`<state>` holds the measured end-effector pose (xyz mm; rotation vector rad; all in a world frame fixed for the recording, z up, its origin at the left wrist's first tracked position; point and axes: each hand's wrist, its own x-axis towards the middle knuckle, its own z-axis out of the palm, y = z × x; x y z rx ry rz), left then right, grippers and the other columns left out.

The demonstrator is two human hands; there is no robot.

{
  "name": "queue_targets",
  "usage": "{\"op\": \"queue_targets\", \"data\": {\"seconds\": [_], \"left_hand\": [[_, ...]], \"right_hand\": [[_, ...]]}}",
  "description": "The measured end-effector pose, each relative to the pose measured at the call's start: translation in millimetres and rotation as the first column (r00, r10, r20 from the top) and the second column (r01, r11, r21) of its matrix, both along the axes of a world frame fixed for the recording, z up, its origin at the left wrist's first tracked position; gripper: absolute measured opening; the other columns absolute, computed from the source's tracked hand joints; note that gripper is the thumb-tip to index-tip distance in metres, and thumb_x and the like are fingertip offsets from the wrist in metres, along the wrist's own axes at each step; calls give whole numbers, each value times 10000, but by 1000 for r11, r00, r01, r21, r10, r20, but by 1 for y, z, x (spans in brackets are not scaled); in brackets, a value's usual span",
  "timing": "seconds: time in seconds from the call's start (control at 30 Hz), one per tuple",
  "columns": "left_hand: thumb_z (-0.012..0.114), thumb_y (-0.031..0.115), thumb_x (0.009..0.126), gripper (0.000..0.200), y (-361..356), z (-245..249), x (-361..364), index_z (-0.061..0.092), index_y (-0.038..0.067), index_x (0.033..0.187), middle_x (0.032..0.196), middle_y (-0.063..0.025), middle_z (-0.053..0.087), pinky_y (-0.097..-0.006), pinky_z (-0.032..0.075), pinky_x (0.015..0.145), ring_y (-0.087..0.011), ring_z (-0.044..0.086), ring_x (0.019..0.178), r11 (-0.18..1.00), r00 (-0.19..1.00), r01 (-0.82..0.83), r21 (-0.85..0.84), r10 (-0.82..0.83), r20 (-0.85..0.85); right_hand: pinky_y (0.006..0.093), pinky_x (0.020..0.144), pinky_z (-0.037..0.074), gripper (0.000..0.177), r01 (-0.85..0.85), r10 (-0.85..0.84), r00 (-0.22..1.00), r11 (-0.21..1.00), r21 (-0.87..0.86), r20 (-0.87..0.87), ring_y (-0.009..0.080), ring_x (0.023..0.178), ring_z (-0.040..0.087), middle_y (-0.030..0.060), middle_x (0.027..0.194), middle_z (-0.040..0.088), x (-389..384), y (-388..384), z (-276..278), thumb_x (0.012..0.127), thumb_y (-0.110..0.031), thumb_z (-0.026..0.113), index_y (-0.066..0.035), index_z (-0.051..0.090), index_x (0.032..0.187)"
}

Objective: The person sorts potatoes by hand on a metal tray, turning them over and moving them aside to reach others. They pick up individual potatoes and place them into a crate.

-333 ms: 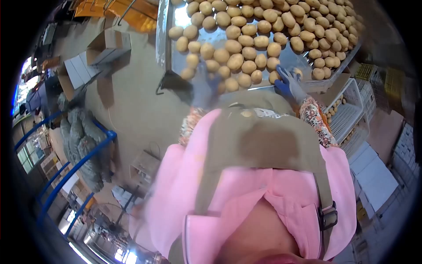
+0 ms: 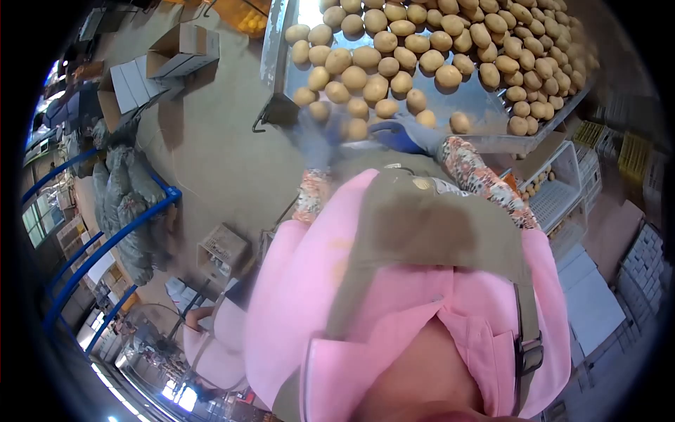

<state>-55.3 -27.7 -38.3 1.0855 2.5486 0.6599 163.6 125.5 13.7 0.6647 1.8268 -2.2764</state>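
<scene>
Many potatoes (image 2: 376, 88) lie spread on a shiny metal tray (image 2: 471, 102), heaped more densely toward its right side. Both of my hands wear grey and blue gloves at the near edge. My left hand (image 2: 314, 141) is at the left, beside the nearest potatoes; motion smears its fingers. My right hand (image 2: 408, 135) reaches leftward along the edge, fingers stretched out, close to the front potatoes. Whether it touches them is hard to see. A single potato (image 2: 460, 122) lies apart to the right of that hand.
White plastic crates (image 2: 559, 176) holding some potatoes stand to the right below the tray. Left on the floor are open cardboard boxes (image 2: 184, 50), a blue rail (image 2: 112, 239) and grey sacks (image 2: 126, 204). Another person's pink sleeve (image 2: 228, 327) shows at lower left.
My right hand has moved left along the tray's edge, its fingers swinging to point left. My left hand stays near the left corner. Several front potatoes have shifted, and the whole view has turned slightly.
</scene>
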Motion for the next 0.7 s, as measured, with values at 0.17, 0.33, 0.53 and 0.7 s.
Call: {"op": "queue_targets", "data": {"seconds": [0.17,0.33,0.53,0.7], "left_hand": [[546,494,890,780,-23,3,-28,336,-58,1400,1330,-290,466,-404,367,1047,-400,457,1245,973,934,-214,92,176,310],[605,380,884,577,-6,37,-2,496,-41,1263,1248,-260,538,-447,396,993,-395,521,1144,992,998,-55,117,53,19],[660,452,804,589,33,6,53,528,181,1310,1422,-233,365,-538,294,1055,-408,261,1364,975,959,208,74,-189,-213],[635,606,761,707,46,34,9,497,255,1358,1526,-153,205,-563,251,1072,-423,146,1402,935,924,339,-100,-351,-149]], "right_hand": [[294,895,465,342,245,-280,958,915,321,67,180,1027,572,90,1143,605,-9,13,96,922,-167,544,-125,561,1260],[330,836,487,344,399,-631,762,631,665,142,242,966,626,119,1058,659,101,66,2,879,-194,588,-170,614,1220],[419,921,448,408,120,-442,750,822,556,493,364,1093,578,209,1189,605,114,33,-56,842,-300,566,-65,606,1174],[365,980,416,478,1,-283,887,791,611,364,296,1108,567,199,1173,610,34,34,26,887,-282,554,-12,526,1281]]}}
